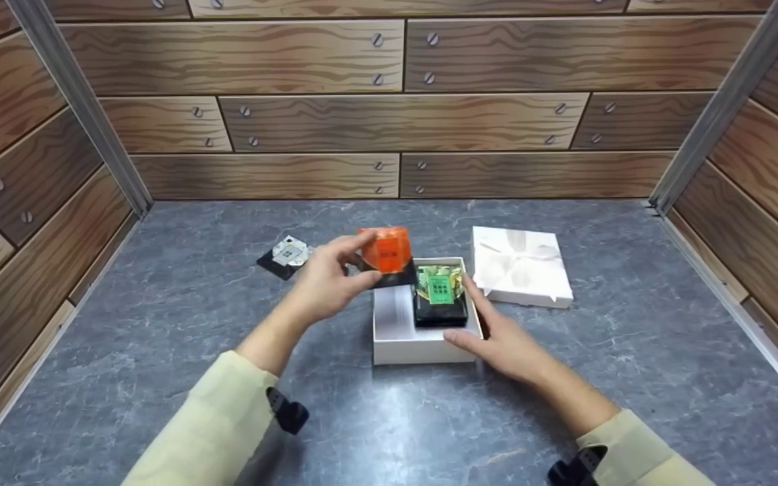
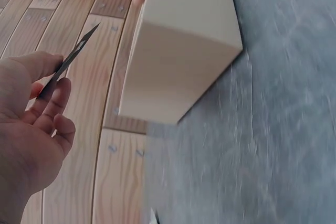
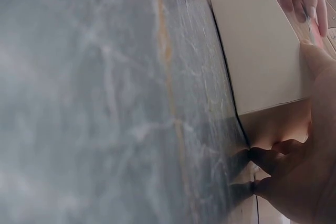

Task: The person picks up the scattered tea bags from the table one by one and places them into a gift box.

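I am holding the orange cube on its black base, pinched in my left hand, over the back left of the open white box; next it needs lowering into the gap beside the green cube. My right hand, fingers straight, is steadying the box wall. The left wrist view is showing only the base's thin edge between my fingers.

matt white cardboard box on a smooth grey marbled-stone tabletop with a soft sheen. glossy orange cube on a thin black base. lid with satiny white ribbon. wood-grain printed walls, metal corner rails.
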A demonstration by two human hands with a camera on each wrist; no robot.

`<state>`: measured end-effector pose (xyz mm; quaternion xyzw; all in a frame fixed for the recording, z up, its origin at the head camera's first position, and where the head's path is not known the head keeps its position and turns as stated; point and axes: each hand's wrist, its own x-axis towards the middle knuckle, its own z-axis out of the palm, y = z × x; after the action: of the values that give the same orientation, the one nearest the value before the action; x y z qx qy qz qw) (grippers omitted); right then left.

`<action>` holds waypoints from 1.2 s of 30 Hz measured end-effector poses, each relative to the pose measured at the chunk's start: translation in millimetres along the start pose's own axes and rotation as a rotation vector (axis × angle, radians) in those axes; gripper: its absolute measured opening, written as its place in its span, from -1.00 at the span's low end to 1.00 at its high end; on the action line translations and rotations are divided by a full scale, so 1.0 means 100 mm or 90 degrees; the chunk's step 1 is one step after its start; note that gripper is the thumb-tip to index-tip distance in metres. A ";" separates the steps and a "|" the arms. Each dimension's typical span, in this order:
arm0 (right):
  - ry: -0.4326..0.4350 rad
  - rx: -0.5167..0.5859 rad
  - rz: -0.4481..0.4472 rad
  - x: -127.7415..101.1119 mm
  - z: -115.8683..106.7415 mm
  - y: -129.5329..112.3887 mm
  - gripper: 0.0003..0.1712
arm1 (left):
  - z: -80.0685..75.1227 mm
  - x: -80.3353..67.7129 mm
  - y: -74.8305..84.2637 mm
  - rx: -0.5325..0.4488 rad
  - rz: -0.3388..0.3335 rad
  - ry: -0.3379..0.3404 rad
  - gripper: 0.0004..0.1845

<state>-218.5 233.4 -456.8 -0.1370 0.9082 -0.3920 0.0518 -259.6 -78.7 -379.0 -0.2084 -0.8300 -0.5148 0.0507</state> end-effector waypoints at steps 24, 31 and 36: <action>0.002 0.000 0.003 -0.01 -0.01 0.01 0.16 | 0.58 0.19 0.05 0.061 0.033 -0.088 -0.29; 0.003 -0.009 0.005 -0.02 -0.01 0.01 0.16 | 0.70 0.21 0.02 0.073 0.027 -0.127 -0.28; 0.008 -0.009 -0.003 -0.01 -0.01 0.01 0.15 | 0.75 0.23 0.02 0.077 0.034 -0.127 -0.30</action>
<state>-217.8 234.7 -457.1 -0.1371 0.9109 -0.3868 0.0442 -270.5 -5.8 -405.2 -0.2772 -0.8548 -0.4387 -0.0063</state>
